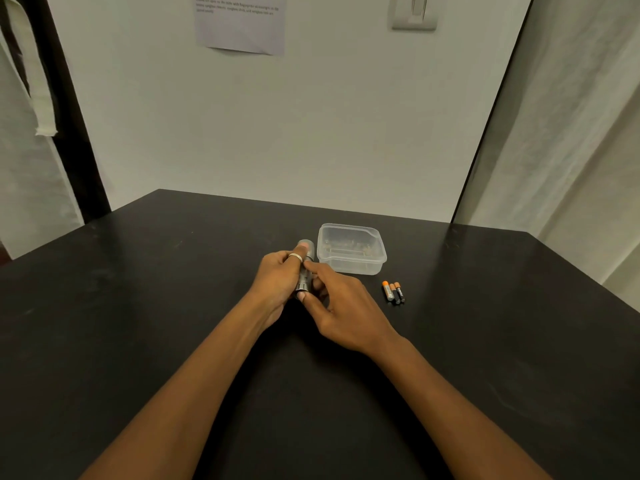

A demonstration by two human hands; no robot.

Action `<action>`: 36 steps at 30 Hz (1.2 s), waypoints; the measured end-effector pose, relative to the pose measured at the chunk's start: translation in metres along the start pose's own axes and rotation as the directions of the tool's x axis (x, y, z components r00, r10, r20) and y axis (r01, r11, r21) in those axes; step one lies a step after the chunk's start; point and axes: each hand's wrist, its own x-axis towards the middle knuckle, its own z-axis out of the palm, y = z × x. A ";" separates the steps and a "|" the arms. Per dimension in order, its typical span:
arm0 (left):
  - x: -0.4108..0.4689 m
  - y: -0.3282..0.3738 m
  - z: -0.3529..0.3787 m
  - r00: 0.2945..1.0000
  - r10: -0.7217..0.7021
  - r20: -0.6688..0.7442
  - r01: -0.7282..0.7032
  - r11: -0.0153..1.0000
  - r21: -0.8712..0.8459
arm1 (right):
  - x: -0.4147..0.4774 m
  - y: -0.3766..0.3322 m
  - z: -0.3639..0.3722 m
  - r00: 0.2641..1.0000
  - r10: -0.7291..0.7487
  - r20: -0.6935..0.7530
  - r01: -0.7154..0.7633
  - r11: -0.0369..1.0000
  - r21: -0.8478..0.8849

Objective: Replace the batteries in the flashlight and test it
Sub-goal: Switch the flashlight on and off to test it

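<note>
A small silver flashlight (306,268) is held over the middle of the black table (173,306), its wide head pointing away from me. My left hand (277,282) grips its barrel from the left, a ring on one finger. My right hand (343,306) holds the lower barrel and tail end from the right, fingers curled round it. Three small batteries (393,292) with orange ends lie side by side on the table to the right of my hands, touching one another.
A clear plastic container (351,249) without a lid stands just behind my right hand, with some small items inside. A white wall (277,133) rises at the table's far edge. Curtains hang on both sides.
</note>
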 end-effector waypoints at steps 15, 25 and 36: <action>0.002 0.001 0.002 1.000 0.000 -0.008 0.000 0.997 -0.084 | -0.002 -0.003 0.001 0.998 -0.053 -0.041 0.051 0.998 -0.037; -0.001 0.004 0.002 0.999 -0.030 -0.025 0.027 0.994 -0.109 | -0.002 -0.003 -0.001 0.995 -0.082 -0.053 0.080 0.996 -0.038; -0.009 0.010 0.002 0.998 -0.055 0.027 0.058 0.990 -0.128 | -0.001 -0.003 -0.004 0.979 -0.165 -0.119 0.150 0.980 -0.127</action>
